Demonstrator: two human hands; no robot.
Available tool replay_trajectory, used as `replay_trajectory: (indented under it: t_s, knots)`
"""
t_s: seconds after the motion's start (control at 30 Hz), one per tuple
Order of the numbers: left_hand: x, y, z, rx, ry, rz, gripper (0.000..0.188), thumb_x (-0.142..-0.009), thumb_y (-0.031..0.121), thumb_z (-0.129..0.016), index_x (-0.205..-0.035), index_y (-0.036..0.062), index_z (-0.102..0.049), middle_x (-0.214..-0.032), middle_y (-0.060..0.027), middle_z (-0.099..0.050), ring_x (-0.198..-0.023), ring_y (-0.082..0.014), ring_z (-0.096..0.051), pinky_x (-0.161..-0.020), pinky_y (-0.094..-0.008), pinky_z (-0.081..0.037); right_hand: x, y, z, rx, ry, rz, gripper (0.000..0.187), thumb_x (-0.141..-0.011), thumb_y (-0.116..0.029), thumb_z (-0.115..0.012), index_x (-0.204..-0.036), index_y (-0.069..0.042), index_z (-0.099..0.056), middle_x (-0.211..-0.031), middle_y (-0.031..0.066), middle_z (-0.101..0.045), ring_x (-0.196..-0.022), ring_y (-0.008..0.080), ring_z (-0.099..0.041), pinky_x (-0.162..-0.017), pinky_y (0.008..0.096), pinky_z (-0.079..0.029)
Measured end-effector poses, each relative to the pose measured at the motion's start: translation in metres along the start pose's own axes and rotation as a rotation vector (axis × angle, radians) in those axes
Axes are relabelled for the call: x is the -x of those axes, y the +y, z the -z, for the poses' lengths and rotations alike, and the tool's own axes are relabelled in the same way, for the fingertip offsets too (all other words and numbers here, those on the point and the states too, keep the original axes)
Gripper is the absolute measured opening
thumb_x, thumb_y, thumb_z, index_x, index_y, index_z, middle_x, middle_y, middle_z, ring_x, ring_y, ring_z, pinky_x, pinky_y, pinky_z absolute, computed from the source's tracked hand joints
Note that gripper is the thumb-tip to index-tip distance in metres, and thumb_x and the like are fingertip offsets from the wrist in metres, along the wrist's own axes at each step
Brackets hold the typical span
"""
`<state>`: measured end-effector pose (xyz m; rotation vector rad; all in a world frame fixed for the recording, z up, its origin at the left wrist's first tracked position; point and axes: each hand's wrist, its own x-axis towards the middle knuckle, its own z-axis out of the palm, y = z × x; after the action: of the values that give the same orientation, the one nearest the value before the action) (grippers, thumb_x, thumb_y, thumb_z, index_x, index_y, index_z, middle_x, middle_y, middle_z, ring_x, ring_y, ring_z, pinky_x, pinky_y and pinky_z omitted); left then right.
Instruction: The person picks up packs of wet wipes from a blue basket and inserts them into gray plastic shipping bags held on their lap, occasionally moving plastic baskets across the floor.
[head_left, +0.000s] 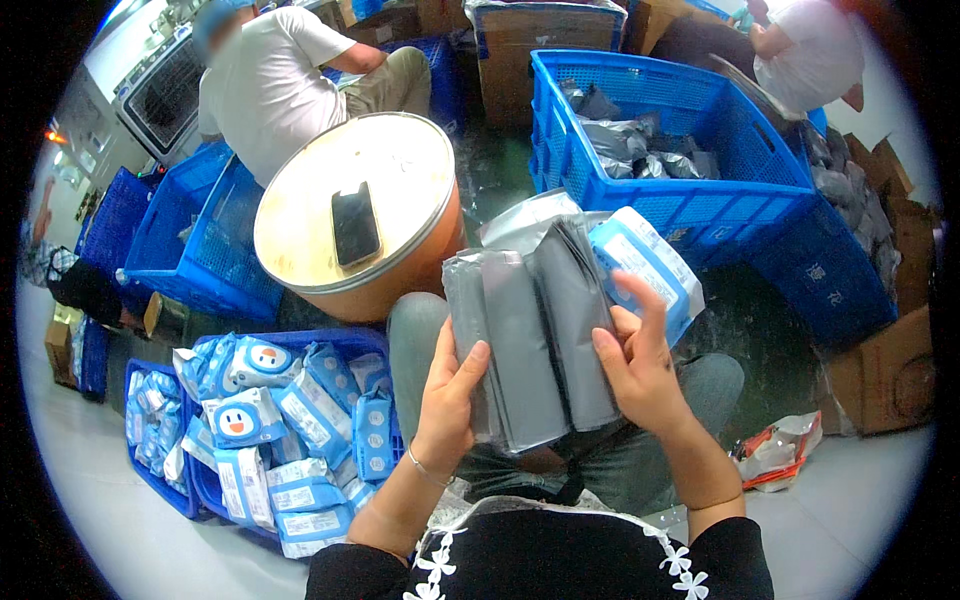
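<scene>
A stack of flat, dark grey plastic mailing bags (520, 350) is held upright above my lap, creased into lengthwise folds. My left hand (449, 390) grips its left edge, thumb across the front and fingers hidden behind. On the right edge, the thumb of my right hand (645, 375) presses the front, while its index finger is raised off the bags. Just beyond that finger is a white-and-blue pack of wipes (652, 265), partly covered by the hand and bags. A paler grey bag (525, 218) shows behind the stack's top.
At my left, blue baskets hold many wipes packs (315, 410). A round drum (290, 190) ahead carries a phone (356, 225). A large blue crate (690, 205) with grey parcels (625, 140) stands ahead right. Two people (275, 85) sit farther off. An orange-white plastic bag (782, 450) lies right.
</scene>
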<state>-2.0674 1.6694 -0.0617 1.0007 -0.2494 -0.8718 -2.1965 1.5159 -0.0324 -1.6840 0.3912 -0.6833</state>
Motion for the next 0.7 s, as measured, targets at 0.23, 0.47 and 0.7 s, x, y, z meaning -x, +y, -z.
replay_trajectory:
  t_s: [0.23, 0.47, 0.7]
  knots:
    - [0.007, -0.006, -0.012, -0.078, 0.03, -0.105, 0.065, -0.096, 0.01, -0.055, -0.149, 0.0065, -0.019, -0.134, -0.0146, -0.048, -0.118, -0.0215, -0.052, -0.098, -0.0338, -0.045, 0.009, -0.004, 0.002, 0.582, -0.168, 0.073, 0.049, -0.074, -0.035, -0.079, -0.106, -0.003, -0.062, -0.093, 0.0188, -0.056, -0.081, 0.0339, -0.063, -0.069, 0.0396, -0.051]
    - [0.015, -0.009, -0.026, -0.308, 0.078, -0.26, 0.071, -0.095, 0.007, -0.056, -0.151, 0.0083, -0.013, -0.131, -0.016, -0.05, -0.113, -0.0202, -0.055, -0.095, -0.0318, -0.046, 0.022, -0.012, -0.021, 0.564, -0.108, 0.125, 0.04, -0.074, -0.027, -0.075, -0.099, 0.001, -0.06, -0.1, 0.0234, -0.053, -0.072, 0.0406, -0.063, -0.062, 0.0441, -0.053]
    - [0.014, -0.007, -0.021, -0.244, 0.107, -0.299, 0.07, -0.094, 0.004, -0.056, -0.15, 0.007, -0.016, -0.13, -0.0166, -0.051, -0.113, -0.02, -0.055, -0.094, -0.0314, -0.046, 0.014, -0.008, -0.012, 0.489, -0.005, 0.118, 0.025, -0.076, -0.02, -0.07, -0.091, -0.001, -0.066, -0.091, 0.0216, -0.058, -0.07, 0.0383, -0.063, -0.061, 0.0418, -0.052]
